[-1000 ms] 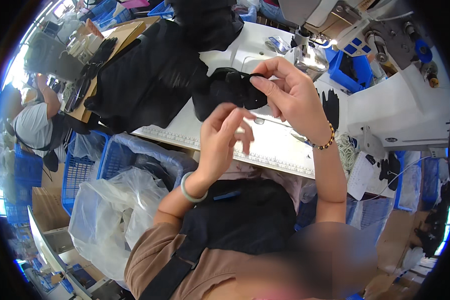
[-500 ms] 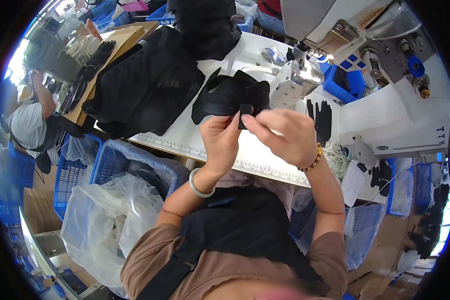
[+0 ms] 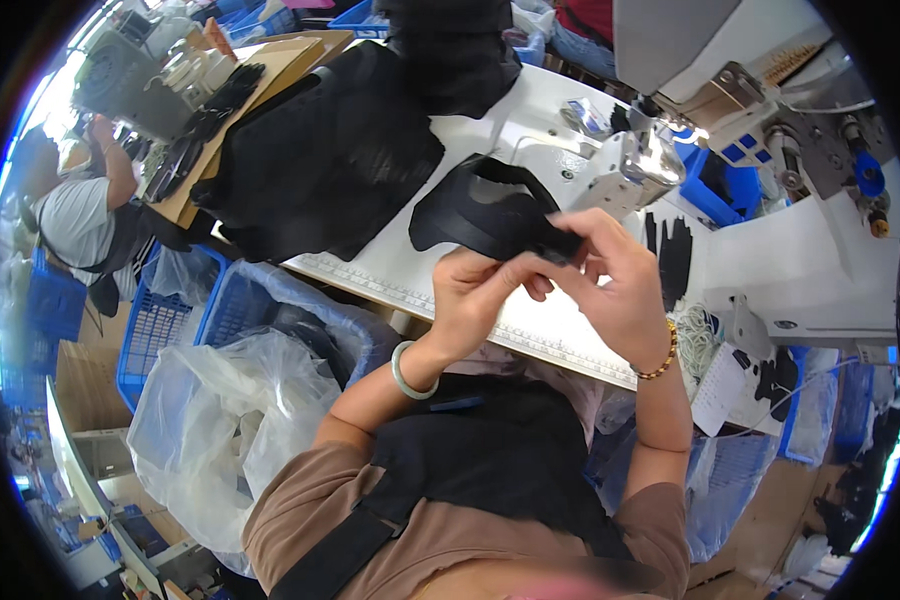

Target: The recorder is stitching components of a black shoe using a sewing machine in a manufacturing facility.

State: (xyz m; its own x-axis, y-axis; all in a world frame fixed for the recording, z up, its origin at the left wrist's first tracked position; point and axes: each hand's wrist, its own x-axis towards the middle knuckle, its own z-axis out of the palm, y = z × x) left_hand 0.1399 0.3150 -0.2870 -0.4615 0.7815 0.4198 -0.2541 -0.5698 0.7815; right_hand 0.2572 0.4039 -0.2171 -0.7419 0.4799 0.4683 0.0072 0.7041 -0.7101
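Two-handed hold on a black fabric piece, which is curved, has an opening toward its far side, and is raised above the near part of the white surface. The left hand has its grip closed on the near edge, its thumb directed right; its fingertips are partly hidden. The right hand has its grip closed on the right end, thumb and fingers pinched close to the left thumb. A ruler strip follows the surface's near edge. Left of the piece lies a large black fabric pile; right and far, the metal sewing-machine arm; farther right, a blue bin. Black strips lie right of the right hand.
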